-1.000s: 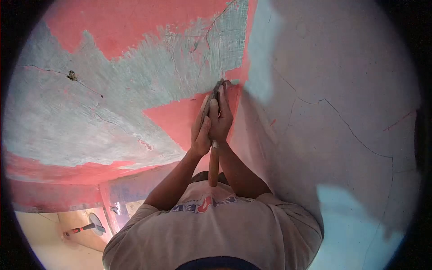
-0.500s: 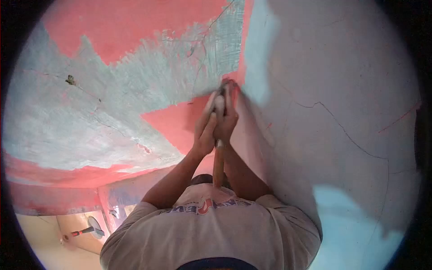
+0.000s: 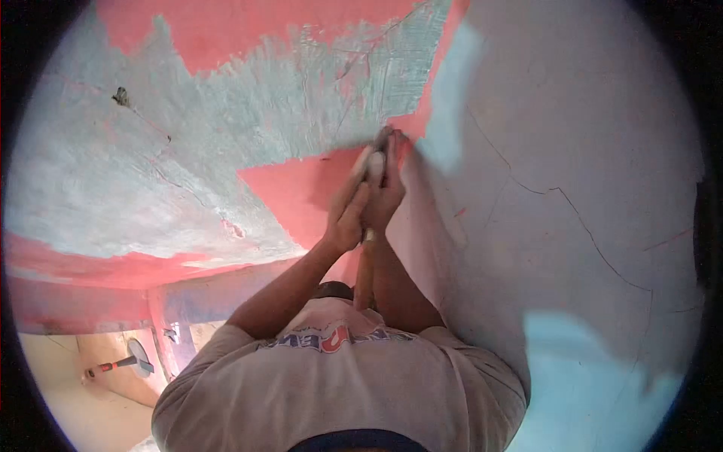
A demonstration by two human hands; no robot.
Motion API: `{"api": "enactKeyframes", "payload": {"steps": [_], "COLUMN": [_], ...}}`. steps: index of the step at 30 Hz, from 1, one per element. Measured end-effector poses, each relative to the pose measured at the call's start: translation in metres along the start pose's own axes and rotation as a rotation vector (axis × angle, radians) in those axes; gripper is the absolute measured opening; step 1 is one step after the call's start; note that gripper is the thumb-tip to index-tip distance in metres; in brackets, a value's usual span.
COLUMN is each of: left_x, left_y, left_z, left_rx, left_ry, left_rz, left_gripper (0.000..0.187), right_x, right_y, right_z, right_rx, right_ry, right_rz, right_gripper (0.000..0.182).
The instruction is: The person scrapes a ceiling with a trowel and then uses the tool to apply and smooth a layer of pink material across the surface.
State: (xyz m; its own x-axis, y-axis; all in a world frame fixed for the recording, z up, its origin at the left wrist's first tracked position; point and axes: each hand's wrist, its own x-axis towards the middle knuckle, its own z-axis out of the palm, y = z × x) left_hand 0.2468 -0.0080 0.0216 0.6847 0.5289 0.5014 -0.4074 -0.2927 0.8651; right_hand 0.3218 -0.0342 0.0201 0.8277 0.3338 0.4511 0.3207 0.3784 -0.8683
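Observation:
My left hand (image 3: 346,217) and my right hand (image 3: 385,197) are pressed together in front of me, closed around a tool with a wooden handle (image 3: 364,275). The handle comes out below my wrists, towards my chest. Something dark (image 3: 385,137) shows at my fingertips, against the wall beside the inner corner; the tool's working end is mostly hidden by my fingers. Around it the left wall has pink-red paint (image 3: 290,194) and a rough grey-green patch (image 3: 248,105) with streaky marks.
The smooth bluish-grey wall (image 3: 542,128) on the right carries a long crack (image 3: 587,226). Several cracks and a small hole (image 3: 120,96) mark the left wall. At lower left a red-and-black handled tool (image 3: 117,365) lies against a round grey shape (image 3: 139,355).
The view has tilted and turned slightly, so the wall's marks sit higher. Both hands keep the same grip near the corner, shifted slightly up and right in the view.

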Motion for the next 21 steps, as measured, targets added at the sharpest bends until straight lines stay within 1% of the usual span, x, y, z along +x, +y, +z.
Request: {"api": "enactKeyframes", "payload": {"steps": [1,4,6,7,9,11,12,14,15,17,18,20,21], "left_x": [-0.001,-0.005,-0.015,-0.013,-0.002,0.002,-0.002,-0.016,-0.014,-0.007,-0.003,0.014,0.013], "left_y": [0.0,0.003,0.007,0.006,0.002,-0.003,-0.007,-0.012,-0.01,-0.006,-0.004,-0.001,-0.001], "left_z": [0.001,0.002,-0.008,-0.009,-0.002,0.0,-0.001,-0.006,-0.004,-0.001,0.002,0.007,0.008], "left_rx": [0.015,0.03,-0.001,-0.036,0.007,0.03,0.028,0.024,0.001,-0.042,-0.063,-0.103,-0.073], "left_ry": [0.003,0.022,0.06,0.045,-0.03,-0.062,-0.02,0.045,0.037,0.029,-0.019,-0.118,-0.062], "left_rz": [0.007,0.04,0.073,0.048,0.019,0.019,0.041,0.073,0.064,0.047,0.012,-0.044,0.024], "left_gripper": [0.059,0.059,0.059,0.06,0.06,0.059,0.059,0.059,0.058,0.057,0.058,0.06,0.059], "right_x": [0.007,-0.001,-0.002,-0.003,0.004,0.003,0.004,-0.008,-0.011,0.0,0.005,0.018,0.018], "right_y": [-0.005,-0.01,-0.008,-0.006,-0.001,-0.002,-0.004,-0.001,0.002,0.008,0.011,0.013,0.011], "right_z": [-0.001,-0.003,-0.001,0.003,0.0,0.001,0.0,0.001,0.002,-0.001,-0.006,-0.013,-0.013], "right_rx": [0.096,-0.038,-0.067,-0.078,-0.075,0.019,0.066,0.026,0.006,-0.091,-0.145,-0.101,-0.079], "right_ry": [0.002,-0.081,-0.047,-0.032,0.003,-0.002,0.001,-0.074,-0.105,0.005,0.051,0.017,-0.002], "right_rz": [0.033,0.164,0.068,0.019,-0.058,0.009,0.041,0.083,0.102,-0.006,-0.055,-0.019,0.008], "right_gripper": [0.048,0.047,0.047,0.047,0.048,0.048,0.048,0.048,0.049,0.05,0.05,0.053,0.053]}}
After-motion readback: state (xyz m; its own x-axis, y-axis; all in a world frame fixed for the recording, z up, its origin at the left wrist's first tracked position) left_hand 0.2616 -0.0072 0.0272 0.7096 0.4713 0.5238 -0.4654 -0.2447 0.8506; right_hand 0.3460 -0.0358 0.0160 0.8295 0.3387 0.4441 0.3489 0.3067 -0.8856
